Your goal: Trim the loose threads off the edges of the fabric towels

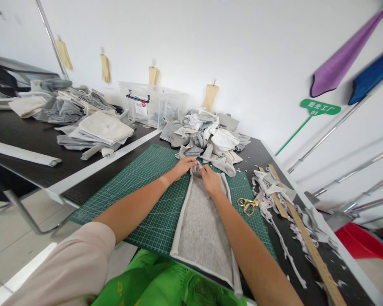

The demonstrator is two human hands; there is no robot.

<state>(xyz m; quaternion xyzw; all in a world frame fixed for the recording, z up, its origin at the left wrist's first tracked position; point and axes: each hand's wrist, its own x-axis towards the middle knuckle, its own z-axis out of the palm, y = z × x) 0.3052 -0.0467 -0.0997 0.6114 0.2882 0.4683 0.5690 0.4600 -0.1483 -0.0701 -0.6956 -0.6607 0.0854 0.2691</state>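
Okay, colour check: under the left hand (183,168) and right hand (210,179) there's a heathered grey cloth (201,225) with a paler border, on a dark green cutting mat (159,225) printed with a fine light grid. Past the hands sits a heap of grey and white scraps (207,136) on a black tabletop (258,153). Right of the right hand, gold scissors (247,206) catch the eye, and further out there's a bright red tub (362,242). Nearer the body: a pale pink sleeve (64,267) and a lime green patterned garment (153,280).
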